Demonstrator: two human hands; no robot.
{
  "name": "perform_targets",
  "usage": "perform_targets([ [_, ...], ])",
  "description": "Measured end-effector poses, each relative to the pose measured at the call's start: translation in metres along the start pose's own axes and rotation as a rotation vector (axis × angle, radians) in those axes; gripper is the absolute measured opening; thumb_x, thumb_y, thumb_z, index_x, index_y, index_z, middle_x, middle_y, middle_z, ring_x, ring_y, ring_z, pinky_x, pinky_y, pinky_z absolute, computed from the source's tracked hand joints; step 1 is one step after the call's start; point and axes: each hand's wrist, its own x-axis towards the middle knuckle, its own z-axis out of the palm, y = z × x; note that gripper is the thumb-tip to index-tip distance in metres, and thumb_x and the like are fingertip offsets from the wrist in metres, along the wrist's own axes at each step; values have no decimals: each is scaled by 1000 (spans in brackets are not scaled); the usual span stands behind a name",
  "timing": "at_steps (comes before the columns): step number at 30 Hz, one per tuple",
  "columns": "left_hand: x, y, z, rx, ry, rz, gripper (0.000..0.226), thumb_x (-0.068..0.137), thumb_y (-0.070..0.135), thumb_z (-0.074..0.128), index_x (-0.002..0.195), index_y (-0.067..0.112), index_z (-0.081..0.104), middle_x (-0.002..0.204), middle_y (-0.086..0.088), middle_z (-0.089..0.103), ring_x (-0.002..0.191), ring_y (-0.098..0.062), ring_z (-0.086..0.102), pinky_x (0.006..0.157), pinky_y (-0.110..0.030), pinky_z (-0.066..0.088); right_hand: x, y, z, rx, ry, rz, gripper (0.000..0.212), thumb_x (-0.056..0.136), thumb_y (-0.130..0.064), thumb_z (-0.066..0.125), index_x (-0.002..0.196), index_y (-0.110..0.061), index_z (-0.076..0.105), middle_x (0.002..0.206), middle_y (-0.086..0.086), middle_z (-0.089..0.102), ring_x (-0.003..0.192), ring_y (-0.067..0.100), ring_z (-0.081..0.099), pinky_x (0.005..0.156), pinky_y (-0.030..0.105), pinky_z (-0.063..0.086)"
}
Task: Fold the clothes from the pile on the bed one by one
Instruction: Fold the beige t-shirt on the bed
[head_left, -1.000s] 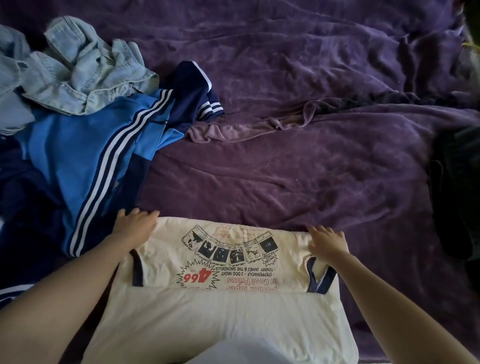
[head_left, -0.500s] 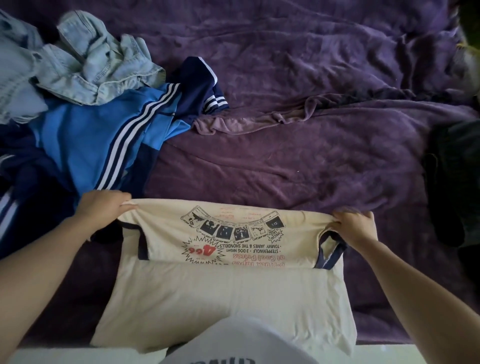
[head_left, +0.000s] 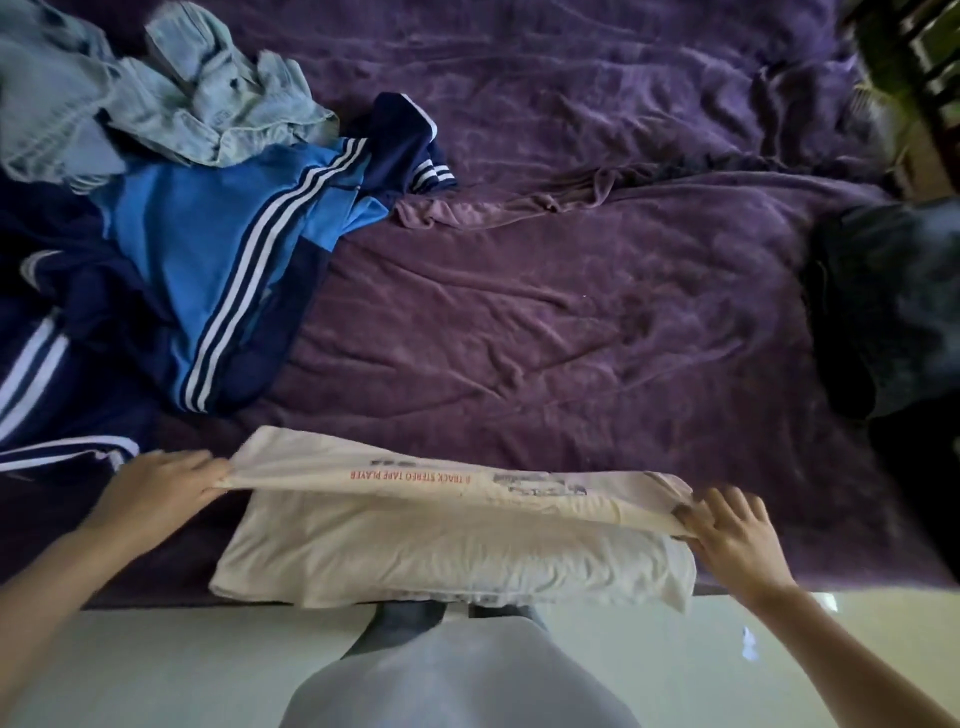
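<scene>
Lifted now, the cream T-shirt has its top flap raised at the bed's near edge, with left hand and right hand fingers pinching its ends. Clothes pile sits far-left.

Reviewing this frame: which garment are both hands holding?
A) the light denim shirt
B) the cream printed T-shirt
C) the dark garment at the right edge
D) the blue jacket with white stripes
B: the left hand and the right hand each pinch one end of the raised fold of the cream T-shirt at the near edge of the bed, while the pile lies apart at the far left.
</scene>
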Motion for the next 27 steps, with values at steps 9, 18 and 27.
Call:
perform_targets([
  [9, -68, 61, 38, 118, -483, -438, 51, 55, 5, 82, 105, 13, 72, 79, -15, 63, 74, -38, 63, 62, -45, 49, -48, -59, 24, 297, -793, 716, 55, 85, -56, 53, 133, -29, 47, 153, 2, 21, 142, 24, 14, 111, 36, 21],
  [18, -42, 115, 42, -36, -215, -347, 49, 69, 28, 38, 92, 2, 73, 96, -19, 67, 90, -35, 57, 56, -50, 51, -21, -56, 41, 891, -404, 1602, 29, 80, -11, 70, 102, 3, 58, 107, 21, 53, 95, 33, 51, 76, 33, 38],
  [27, -33, 134, 58, -100, -567, -326, 51, 92, 47, 31, 143, 40, 31, 151, 2, 30, 138, -20, 28, 108, -43, 26, 16, 6, 1, 748, -125, 1487, 11, 78, -4, 63, 76, 6, 67, 59, 11, 53, 62, 23, 49, 60, 30, 40],
])
